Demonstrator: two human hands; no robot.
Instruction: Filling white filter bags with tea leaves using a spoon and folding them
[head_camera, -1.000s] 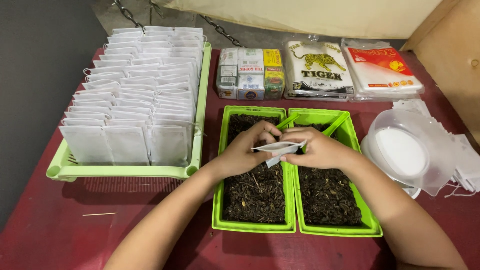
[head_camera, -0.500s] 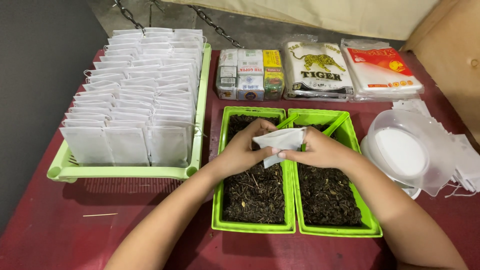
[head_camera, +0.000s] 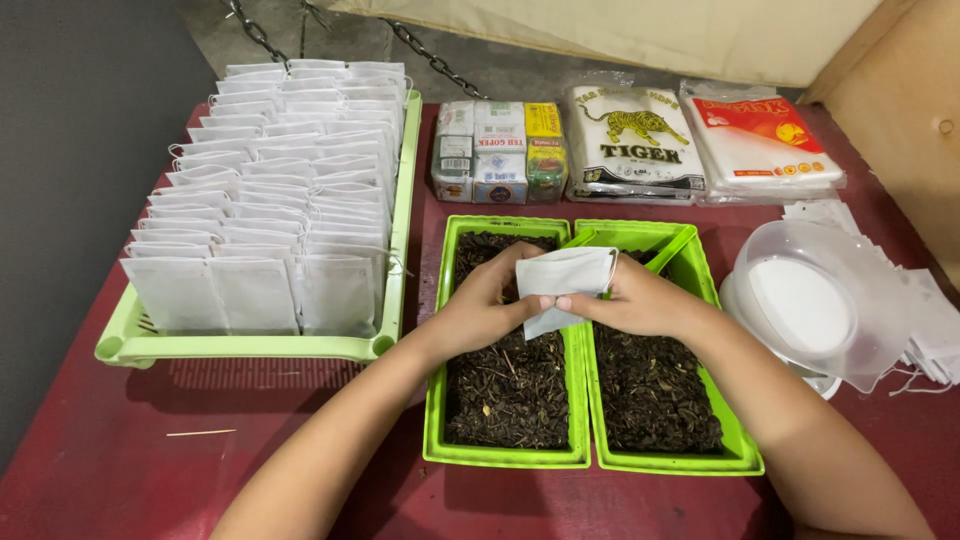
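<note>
At left of frame, a green basket (head_camera: 250, 346) stands packed with rows of filled white paper pouches (head_camera: 270, 210), suggesting much of the bagging is done. At centre, the person's left hand (head_camera: 480, 305) and right hand (head_camera: 640, 300) together pinch one white paper pouch (head_camera: 562, 285) by its edges, above the seam between two green trays (head_camera: 505, 455) of dark loose tea (head_camera: 510, 385). At right, a clear plastic tub (head_camera: 810, 305) sits beside unfilled pouches (head_camera: 935, 320), so work remains.
</note>
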